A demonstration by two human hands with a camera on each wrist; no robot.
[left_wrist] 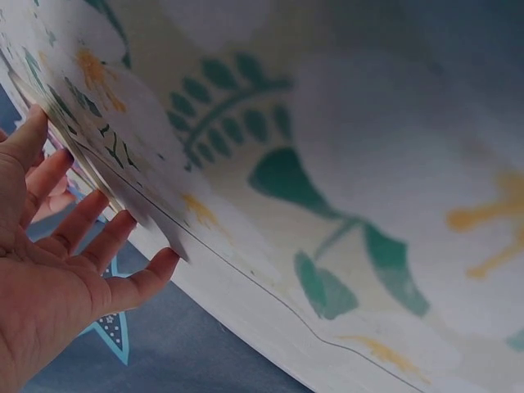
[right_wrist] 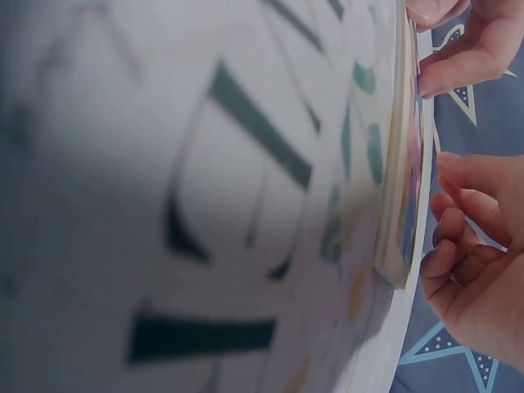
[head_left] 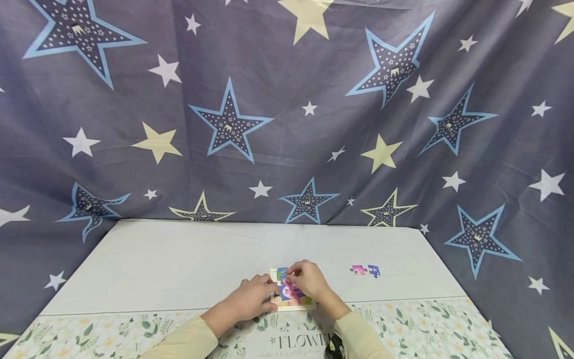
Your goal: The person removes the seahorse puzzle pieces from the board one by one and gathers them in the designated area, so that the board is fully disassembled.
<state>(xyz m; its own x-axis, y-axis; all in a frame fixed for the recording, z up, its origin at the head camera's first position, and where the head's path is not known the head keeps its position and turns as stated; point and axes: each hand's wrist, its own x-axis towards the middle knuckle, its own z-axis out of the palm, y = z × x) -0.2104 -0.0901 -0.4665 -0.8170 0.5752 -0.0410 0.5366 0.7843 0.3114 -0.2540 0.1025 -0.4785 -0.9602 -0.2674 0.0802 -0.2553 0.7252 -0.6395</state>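
A small jigsaw puzzle (head_left: 287,294) in a pale tray lies near the front of the white tabletop, with a colourful picture in pink, blue and orange. My left hand (head_left: 254,297) rests along the tray's left side. Its fingers are extended and spread in the left wrist view, fingertips (left_wrist: 168,255) touching near the tray's edge. Over the puzzle's upper part is my right hand (head_left: 309,280). In the right wrist view, the right hand (right_wrist: 483,246) pinches a thin puzzle piece, seen edge-on, between thumb and forefinger; its picture is hidden.
Two loose puzzle pieces lie to the right, a pink one (head_left: 358,270) and a blue one (head_left: 374,270). A flowered cloth (head_left: 403,324) covers the table's front. A dark object (head_left: 334,346) sits by my right forearm. A star-patterned curtain (head_left: 278,89) hangs behind.
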